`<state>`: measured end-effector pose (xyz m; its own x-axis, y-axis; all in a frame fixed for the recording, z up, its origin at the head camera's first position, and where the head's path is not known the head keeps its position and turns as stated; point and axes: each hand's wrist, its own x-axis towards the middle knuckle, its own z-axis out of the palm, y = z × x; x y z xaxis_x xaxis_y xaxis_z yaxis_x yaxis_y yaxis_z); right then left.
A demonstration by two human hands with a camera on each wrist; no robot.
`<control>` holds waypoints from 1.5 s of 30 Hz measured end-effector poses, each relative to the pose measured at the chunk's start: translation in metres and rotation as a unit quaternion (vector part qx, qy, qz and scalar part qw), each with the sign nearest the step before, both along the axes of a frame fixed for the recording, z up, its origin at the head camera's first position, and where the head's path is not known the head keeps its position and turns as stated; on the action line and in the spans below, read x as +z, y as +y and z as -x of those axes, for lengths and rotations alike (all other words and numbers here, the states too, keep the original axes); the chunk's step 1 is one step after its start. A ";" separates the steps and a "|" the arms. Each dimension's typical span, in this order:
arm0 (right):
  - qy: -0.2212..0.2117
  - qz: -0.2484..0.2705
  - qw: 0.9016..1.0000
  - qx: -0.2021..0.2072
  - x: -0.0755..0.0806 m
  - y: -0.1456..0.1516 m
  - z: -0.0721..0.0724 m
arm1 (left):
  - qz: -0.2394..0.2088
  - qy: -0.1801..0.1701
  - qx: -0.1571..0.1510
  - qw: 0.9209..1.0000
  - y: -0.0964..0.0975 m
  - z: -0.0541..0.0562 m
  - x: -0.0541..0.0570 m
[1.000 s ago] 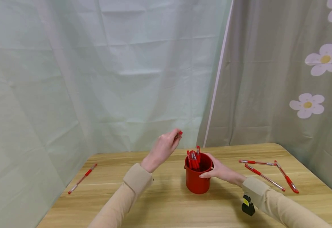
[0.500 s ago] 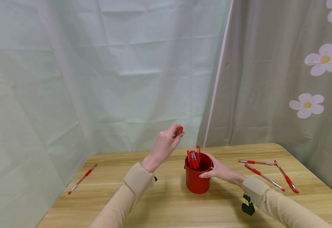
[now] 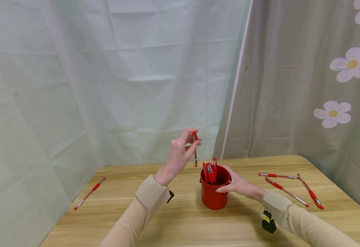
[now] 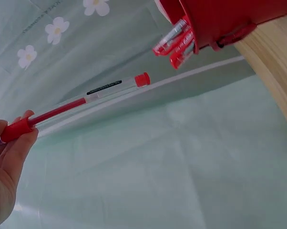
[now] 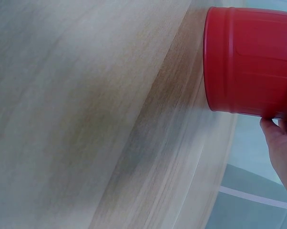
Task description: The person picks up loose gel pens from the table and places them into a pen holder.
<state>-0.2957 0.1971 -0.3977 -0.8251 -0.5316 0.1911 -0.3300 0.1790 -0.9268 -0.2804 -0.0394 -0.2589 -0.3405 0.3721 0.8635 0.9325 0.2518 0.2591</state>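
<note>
In the head view my left hand (image 3: 180,151) pinches a red gel pen (image 3: 195,154) that hangs nearly upright above the table, left of the bucket and higher than its rim. The left wrist view shows the fingers on the red grip of this clear-barrelled pen (image 4: 57,110), its red end cap pointing away from the hand. A small red bucket (image 3: 214,199) stands upright on the table with several red pens (image 3: 209,173) leaning inside. My right hand (image 3: 240,184) grips the bucket's right side near the rim, thumb in front; the right wrist view shows fingers (image 5: 277,136) against its wall.
Three red pens (image 3: 286,192) lie at the right of the wooden table (image 3: 180,226). Another red pen (image 3: 89,193) lies near the left edge. A pale curtain (image 3: 155,85) hangs behind the table, and a grey flowered curtain (image 3: 278,103) hangs at the right.
My left hand has risen slightly, and the pen in it has swung from end-on to nearly upright, its lower end now showing. The right hand and bucket have stayed in place.
</note>
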 end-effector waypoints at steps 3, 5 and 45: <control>0.000 0.001 1.000 0.001 0.001 -0.001 -0.001 | -0.009 -0.017 -0.004 1.000 0.001 -0.002 0.000; 0.001 0.002 1.000 0.001 0.001 -0.001 -0.002 | -0.016 -0.028 -0.010 0.999 0.002 -0.002 0.000; 0.001 0.012 1.000 0.001 0.003 -0.001 -0.003 | 0.021 -0.112 -0.029 0.993 0.039 0.012 -0.035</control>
